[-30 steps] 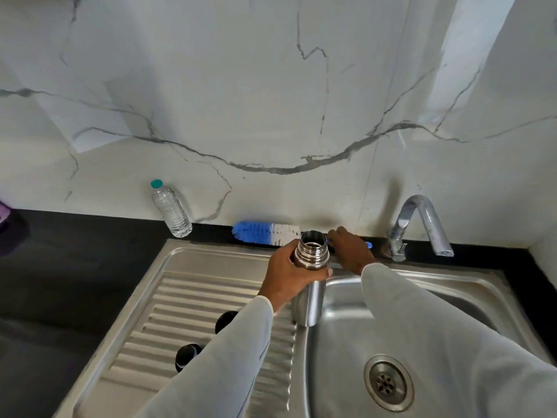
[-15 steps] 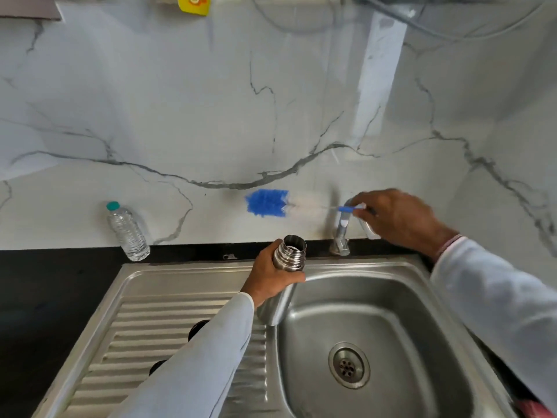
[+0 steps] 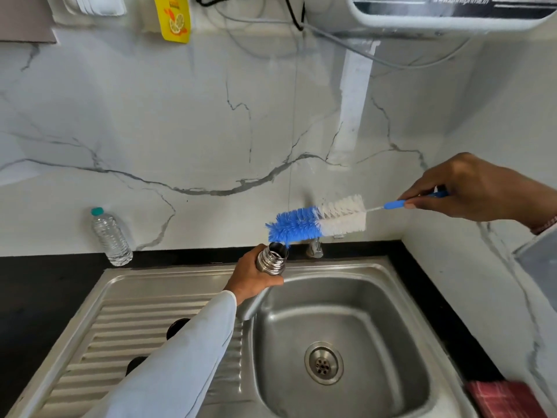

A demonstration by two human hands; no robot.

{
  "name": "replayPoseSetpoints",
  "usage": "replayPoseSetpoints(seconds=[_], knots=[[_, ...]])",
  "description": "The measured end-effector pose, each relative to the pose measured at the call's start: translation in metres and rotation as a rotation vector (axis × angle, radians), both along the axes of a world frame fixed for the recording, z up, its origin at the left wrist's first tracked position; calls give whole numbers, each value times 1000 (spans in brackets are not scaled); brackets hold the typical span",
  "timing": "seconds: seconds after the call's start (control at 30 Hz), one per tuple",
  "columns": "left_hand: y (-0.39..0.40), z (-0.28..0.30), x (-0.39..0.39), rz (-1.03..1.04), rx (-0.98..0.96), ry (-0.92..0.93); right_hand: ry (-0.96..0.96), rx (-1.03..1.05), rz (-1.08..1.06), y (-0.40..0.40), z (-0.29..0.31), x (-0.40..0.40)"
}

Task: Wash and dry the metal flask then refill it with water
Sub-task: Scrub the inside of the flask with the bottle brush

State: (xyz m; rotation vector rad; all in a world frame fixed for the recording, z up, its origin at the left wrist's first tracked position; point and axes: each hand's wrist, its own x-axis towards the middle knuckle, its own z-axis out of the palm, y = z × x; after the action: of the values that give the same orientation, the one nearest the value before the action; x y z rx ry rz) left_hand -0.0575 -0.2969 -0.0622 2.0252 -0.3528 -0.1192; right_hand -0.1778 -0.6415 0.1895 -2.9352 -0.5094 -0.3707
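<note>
My left hand (image 3: 254, 279) grips the open metal flask (image 3: 272, 260) just below its threaded neck, holding it tilted over the left rim of the sink basin (image 3: 340, 336). My right hand (image 3: 470, 190) pinches the thin blue handle of a bottle brush (image 3: 316, 220) with blue and white bristles. The brush hangs in the air, its blue tip just above the flask's mouth. The tap (image 3: 315, 247) stands behind the flask, mostly hidden by the brush.
A small plastic water bottle (image 3: 111, 236) stands on the black counter by the marble wall. Two dark round caps (image 3: 177, 325) lie on the ribbed drainboard, partly under my sleeve. A red checked cloth (image 3: 503, 398) lies at the sink's right front corner.
My right hand has lifted the brush off the counter ledge and swung it up and to the right, tip now down toward the flask's mouth. The flask stays in my left hand.
</note>
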Motion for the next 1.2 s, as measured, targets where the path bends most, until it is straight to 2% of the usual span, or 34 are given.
replayPoseSetpoints(seconds=[0.23,0.47,0.63,0.87,1.03,1.2], knots=[[-8,6,4,141,52,4,-37,-138,0,-15,11,6],[-15,14,4,159,133,-25,-105,-154,23,-28,14,5],[-27,22,0,143,172,-42,-107,-279,68,-23,2,7],[-34,26,-5,156,222,-68,-116,-351,92,-15,8,3],[-36,23,-7,157,252,-85,-229,-430,183,3,8,-5],[-27,20,-8,178,235,-89,-257,-405,219,7,6,-11]])
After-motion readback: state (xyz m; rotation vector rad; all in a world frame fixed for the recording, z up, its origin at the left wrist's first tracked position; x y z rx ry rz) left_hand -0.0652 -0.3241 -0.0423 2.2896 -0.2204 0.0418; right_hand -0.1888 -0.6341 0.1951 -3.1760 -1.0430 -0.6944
